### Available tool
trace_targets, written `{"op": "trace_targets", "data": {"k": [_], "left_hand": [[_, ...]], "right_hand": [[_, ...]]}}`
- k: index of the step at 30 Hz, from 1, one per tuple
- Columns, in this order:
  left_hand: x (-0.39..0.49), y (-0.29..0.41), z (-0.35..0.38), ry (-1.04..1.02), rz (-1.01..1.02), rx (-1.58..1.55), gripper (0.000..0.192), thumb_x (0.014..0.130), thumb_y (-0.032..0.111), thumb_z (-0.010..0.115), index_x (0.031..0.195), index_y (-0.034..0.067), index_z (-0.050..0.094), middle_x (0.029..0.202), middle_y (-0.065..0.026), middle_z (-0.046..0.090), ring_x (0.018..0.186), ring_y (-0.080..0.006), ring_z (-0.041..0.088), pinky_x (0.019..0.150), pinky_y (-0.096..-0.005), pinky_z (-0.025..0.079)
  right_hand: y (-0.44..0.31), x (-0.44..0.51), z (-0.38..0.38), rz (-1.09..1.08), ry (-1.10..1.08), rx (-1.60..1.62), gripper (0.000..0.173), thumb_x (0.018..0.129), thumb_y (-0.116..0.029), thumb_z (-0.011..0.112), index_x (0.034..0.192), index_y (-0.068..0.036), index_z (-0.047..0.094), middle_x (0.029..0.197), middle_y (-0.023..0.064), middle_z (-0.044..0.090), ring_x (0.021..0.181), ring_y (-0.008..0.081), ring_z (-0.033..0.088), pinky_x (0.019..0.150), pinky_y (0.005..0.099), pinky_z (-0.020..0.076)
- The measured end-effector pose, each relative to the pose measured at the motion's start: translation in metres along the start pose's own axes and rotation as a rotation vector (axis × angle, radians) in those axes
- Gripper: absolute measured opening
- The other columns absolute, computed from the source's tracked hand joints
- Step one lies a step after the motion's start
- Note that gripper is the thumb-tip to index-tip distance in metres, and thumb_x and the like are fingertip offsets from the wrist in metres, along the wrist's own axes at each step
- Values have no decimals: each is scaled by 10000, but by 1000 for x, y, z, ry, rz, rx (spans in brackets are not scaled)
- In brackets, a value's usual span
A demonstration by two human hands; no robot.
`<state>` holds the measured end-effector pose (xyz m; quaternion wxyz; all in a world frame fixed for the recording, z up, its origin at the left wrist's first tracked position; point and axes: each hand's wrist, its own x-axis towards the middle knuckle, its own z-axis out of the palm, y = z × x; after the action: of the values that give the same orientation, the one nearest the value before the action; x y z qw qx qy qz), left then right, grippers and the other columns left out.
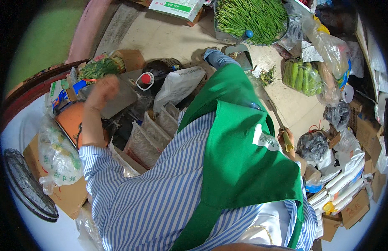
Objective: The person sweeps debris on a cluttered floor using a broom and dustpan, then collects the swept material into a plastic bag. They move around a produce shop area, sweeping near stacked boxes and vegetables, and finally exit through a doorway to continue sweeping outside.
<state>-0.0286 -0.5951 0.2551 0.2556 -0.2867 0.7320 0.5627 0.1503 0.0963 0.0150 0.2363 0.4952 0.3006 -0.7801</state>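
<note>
My right hand (286, 136) grips a thin handle (278, 117) with a yellowish hollow end. The handle runs up to a blurred lower end on the tiled floor, beside a small pile of plant scraps (267, 76). A grey-green dustpan (244, 58) with some debris inside stands near my foot, its handle topped in blue (249, 34). Raised at the left, my left hand (106, 89) is blurred, in front of a grey flat surface and near leafy greens (101, 68). Its fingers look curled, but whether it holds anything is unclear. A green apron covers part of the view.
A large basin of long green stems (252, 18) stands ahead, beside a printed box (176, 8). Bagged green vegetables (302, 77) lie right; plastic bags and cardboard boxes (355, 210) crowd that side. A red-capped dark jug (159, 70) and open sacks (143, 144) sit left.
</note>
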Motion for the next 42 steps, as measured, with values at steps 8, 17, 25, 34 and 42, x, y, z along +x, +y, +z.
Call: {"op": "trace_targets", "data": {"k": [8,17,25,34,42], "left_hand": [[-119,156,-327,986,981,-322,417,847,122,303,1192,-97,385,1202,-252,439,1092,-313,454,896,-399,376],[-179,20,-333,1803,-96,1476,366,818,267,391,727,-24,594,737,-219,604,648,-389,581,599,-474,466],[-89,33,-298,1470,-392,1357,282,782,227,487,895,-26,535,850,-202,592,755,-364,571,666,-434,460],[41,26,-218,1105,-119,1413,422,741,182,594,1084,-29,468,977,-183,577,875,-336,560,742,-389,454],[231,59,141,-70,734,937,897,601,69,750,1324,6,224,1307,-188,341,1197,-307,348,984,-369,310]], "right_hand": [[1,11,-19,147,19,187,211,890,-197,411,822,-5,466,660,58,522,483,126,509,424,223,440],[31,65,-39,174,-345,1094,190,822,-121,539,825,52,462,644,89,509,552,136,518,505,218,475],[43,-36,5,-589,-63,-286,158,841,-33,422,695,-66,471,630,-4,396,533,54,397,510,142,374],[106,-26,-33,-13,276,301,103,796,-107,513,717,-55,472,506,-3,417,383,71,385,345,186,345],[76,-49,-43,-33,367,-25,106,785,-115,539,845,-29,523,524,24,448,341,115,395,309,252,318]]}}
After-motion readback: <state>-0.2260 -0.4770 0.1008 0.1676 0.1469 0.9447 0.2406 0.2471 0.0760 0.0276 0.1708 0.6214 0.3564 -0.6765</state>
